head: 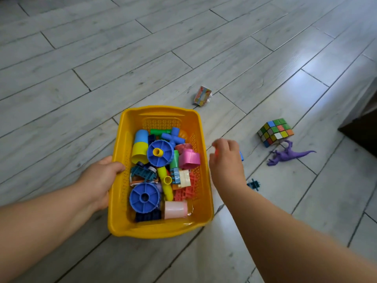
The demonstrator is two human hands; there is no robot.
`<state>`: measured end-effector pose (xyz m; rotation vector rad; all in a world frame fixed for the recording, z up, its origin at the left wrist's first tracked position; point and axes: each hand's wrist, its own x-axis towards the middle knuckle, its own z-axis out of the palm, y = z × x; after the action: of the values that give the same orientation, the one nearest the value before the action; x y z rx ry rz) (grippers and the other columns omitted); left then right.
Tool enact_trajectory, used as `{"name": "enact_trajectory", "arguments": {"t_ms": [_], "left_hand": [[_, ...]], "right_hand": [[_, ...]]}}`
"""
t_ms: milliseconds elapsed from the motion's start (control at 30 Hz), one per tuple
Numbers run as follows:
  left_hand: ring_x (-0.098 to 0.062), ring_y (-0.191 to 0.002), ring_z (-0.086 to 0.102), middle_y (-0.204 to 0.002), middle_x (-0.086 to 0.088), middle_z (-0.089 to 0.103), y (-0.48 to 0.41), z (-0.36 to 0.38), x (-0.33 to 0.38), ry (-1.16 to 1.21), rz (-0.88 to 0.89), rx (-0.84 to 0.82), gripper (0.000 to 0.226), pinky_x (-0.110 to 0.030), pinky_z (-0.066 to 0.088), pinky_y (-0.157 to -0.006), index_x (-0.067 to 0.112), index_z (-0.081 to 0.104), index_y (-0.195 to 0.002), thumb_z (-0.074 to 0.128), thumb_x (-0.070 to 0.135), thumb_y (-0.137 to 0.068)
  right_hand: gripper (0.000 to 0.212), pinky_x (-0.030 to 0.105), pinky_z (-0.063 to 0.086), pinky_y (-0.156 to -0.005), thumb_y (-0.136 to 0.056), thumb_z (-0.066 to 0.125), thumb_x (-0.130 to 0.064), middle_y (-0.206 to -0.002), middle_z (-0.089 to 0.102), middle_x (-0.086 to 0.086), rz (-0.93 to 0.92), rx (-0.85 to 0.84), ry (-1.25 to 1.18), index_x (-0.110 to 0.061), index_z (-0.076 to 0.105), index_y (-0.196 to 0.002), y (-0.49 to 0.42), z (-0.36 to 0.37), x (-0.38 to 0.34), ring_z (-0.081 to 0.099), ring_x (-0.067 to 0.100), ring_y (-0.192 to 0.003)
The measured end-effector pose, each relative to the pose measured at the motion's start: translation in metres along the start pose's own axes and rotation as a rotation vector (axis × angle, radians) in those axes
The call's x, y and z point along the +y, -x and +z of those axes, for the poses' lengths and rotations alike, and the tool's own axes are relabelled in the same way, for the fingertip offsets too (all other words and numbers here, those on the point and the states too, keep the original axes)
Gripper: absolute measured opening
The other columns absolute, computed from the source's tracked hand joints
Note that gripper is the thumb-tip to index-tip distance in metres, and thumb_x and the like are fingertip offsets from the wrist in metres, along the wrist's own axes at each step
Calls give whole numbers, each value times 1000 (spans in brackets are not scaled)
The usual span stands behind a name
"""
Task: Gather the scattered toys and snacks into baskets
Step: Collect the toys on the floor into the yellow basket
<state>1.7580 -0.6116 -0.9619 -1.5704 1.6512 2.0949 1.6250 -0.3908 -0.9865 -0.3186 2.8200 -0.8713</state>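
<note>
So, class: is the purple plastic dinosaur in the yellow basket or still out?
Out: the purple plastic dinosaur lies on the floor, right of the yellow basket.

Glossy yellow plastic on that basket (201, 152), its walls pierced with fine perforations, and the building pieces (157, 153) inside look like smooth, shiny plastic too. The floor (102, 58) is pale wood-grain plank with a soft sheen, the puzzle cube (275, 131) glossy, the purple dinosaur (285, 156) matt plastic.

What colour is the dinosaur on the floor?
Purple. The dinosaur shows clearly in the head view.
</note>
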Motion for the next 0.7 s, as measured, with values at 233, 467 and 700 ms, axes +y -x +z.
{"name": "enact_trajectory", "arguments": {"t_ms": [233,467,700], "left_hand": [[-28,-50,62,-72,-20,63,6,41,9,44,47,-6,27,-37,55,-39,15,60,-90,41,-4,-95],[-21,-35,60,-52,-14,64,18,59,12,40,50,-39,27,-33,50,-33,15,59,-89,41,-5,-96],[-24,-42,65,-81,-24,62,18,58,13,27,17,-52,26,-41,55,-39,18,59,-92,43,-3,-96]], "right_hand": [[50,37,45,-89,-85,59,-6,-135,45,2,-461,20,180,-24,48,-130,19,-29,-34,45,26,-116],[67,40,47,-83,-83,58,-9,-134,53,-1,-794,-234,347,-26,34,-143,48,-16,-15,52,26,-108],[44,35,35,-107,-90,47,-15,-134,49,-1,-429,-71,31,-22,46,-133,27,-46,6,43,17,-125]]}}
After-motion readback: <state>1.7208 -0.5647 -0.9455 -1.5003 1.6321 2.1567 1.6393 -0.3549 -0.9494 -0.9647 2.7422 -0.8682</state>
